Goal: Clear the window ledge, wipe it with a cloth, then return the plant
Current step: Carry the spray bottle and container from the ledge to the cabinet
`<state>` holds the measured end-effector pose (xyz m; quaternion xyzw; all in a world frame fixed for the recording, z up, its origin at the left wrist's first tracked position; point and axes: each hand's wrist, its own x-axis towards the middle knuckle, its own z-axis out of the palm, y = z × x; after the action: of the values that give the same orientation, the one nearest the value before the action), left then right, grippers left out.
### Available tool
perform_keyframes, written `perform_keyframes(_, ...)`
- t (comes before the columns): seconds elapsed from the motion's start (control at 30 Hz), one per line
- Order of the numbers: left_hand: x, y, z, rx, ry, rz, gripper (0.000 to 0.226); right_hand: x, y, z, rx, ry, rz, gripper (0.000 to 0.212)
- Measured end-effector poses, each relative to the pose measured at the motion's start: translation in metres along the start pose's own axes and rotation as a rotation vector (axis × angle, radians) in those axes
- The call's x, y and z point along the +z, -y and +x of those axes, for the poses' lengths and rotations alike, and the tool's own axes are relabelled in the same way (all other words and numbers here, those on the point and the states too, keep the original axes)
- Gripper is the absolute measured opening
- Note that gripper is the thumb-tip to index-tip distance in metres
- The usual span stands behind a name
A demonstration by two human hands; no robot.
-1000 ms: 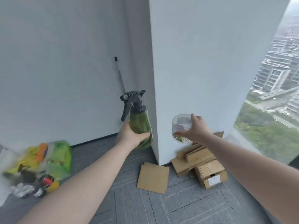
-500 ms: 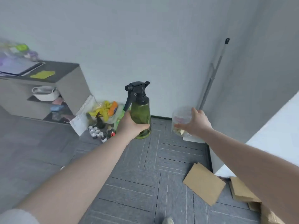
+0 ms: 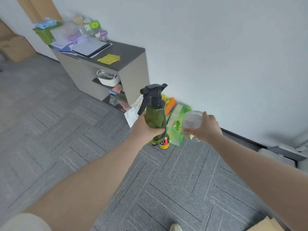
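The view has turned away from the window; now a grey cabinet [image 3: 106,67] shows at 11 o'clock. The left hand [image 3: 143,129] is wrapped tight around the green spray bottle [image 3: 155,119]. The right hand [image 3: 205,129] clamps a clear jar [image 3: 191,122] at 3 o'clock. I think clearing is under way. A yellow cloth [image 3: 109,58] lies on the cabinet. The ledge and the plant are out of sight.

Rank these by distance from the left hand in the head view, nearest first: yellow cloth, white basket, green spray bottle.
1. Green spray bottle, gripped in the left hand.
2. White basket, on the cabinet shelf, up-left.
3. Yellow cloth, on the cabinet top, farther.
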<state>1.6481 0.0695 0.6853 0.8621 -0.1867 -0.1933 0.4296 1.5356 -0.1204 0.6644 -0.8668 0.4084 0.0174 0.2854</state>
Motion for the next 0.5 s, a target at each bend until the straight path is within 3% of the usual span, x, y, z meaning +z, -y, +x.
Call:
perform_keyframes(0.2,-0.07,0.034,0.114,-0.068,-0.067,0.025,0.067,0.022,0.103,0.105,-0.076,0.028,-0.046,0.116)
perform_keyframes(0.5,-0.188,0.072,0.323,-0.002,-0.06,0.014,0.065,0.068,0.267,0.253,-0.068,-0.032,-0.047,0.109)
